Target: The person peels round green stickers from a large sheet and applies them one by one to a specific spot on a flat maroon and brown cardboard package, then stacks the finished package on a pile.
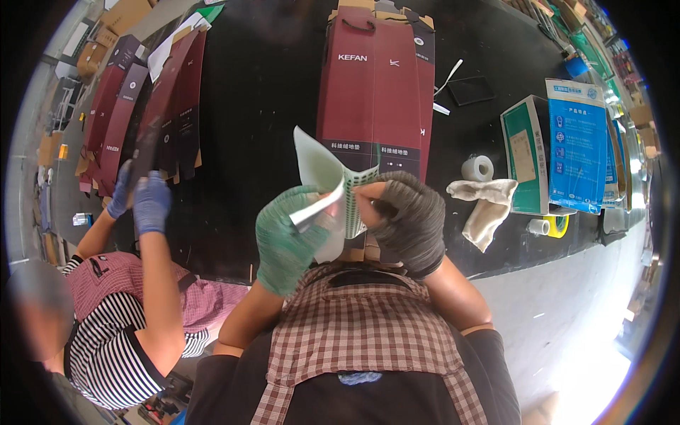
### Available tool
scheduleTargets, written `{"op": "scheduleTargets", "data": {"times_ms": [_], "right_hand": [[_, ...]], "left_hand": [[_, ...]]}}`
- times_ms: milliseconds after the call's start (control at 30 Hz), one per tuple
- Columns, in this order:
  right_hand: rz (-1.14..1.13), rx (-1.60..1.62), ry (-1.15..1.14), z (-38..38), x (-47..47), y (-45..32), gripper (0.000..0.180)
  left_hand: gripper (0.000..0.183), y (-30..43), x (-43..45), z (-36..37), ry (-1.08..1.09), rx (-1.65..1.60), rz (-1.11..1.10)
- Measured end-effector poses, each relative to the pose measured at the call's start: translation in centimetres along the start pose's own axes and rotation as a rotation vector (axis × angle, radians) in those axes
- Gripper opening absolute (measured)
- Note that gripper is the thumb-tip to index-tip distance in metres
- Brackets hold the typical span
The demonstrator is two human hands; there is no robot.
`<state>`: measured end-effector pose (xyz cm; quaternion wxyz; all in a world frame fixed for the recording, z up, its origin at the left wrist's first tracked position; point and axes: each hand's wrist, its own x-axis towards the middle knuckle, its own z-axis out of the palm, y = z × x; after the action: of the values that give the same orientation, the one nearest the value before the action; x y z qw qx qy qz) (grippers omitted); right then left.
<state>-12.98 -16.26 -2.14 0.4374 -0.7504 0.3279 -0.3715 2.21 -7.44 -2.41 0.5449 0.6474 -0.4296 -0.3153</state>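
My left hand [292,239], in a green fingerless glove, grips a bent stack of pale sheets [319,159] in front of my apron. One sheet [353,207] carries rows of small dark green marks, probably stickers. At its right side, the thumb and fingers of my right hand [406,223], in a dark grey fingerless glove, pinch the marked sheet. Just beyond the sheets lie flat maroon cardboard boxes [366,95] with printed writing and a dark cord handle [358,25]. The sheets and my hands cover their near end.
To my right are a tape roll [477,168], a crumpled cream cloth [483,207], a green-and-white box [523,154], a blue printed carton [578,146] and yellow tape [558,226]. At left, a co-worker's blue-gloved hands [151,204] work beside more maroon boxes [119,117] on the black table [255,106].
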Motion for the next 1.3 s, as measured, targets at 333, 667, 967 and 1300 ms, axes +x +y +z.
{"op": "scheduleTargets", "data": {"times_ms": [333, 667, 967, 1300], "right_hand": [[0.062, -0.563, -0.001, -4.1, 1.6, 15.6, 0.009], [-0.276, -0.675, -0.047, -2.0, 1.4, 16.9, 0.010], [-0.336, -0.714, -0.037, -1.6, 1.0, 17.0, 0.010], [-0.445, -0.851, -0.106, -1.6, 0.2, 17.7, 0.012]], "left_hand": [[0.031, -2.1, 1.2, -6.3, 0.385, -0.265, -0.143], [0.036, -3.9, 0.3, -9.3, 0.488, -0.265, -0.139], [0.038, -4.4, 0.0, -9.9, 0.471, -0.267, -0.131], [0.035, -4.2, 0.0, -9.8, 0.469, -0.367, -0.127]]}}
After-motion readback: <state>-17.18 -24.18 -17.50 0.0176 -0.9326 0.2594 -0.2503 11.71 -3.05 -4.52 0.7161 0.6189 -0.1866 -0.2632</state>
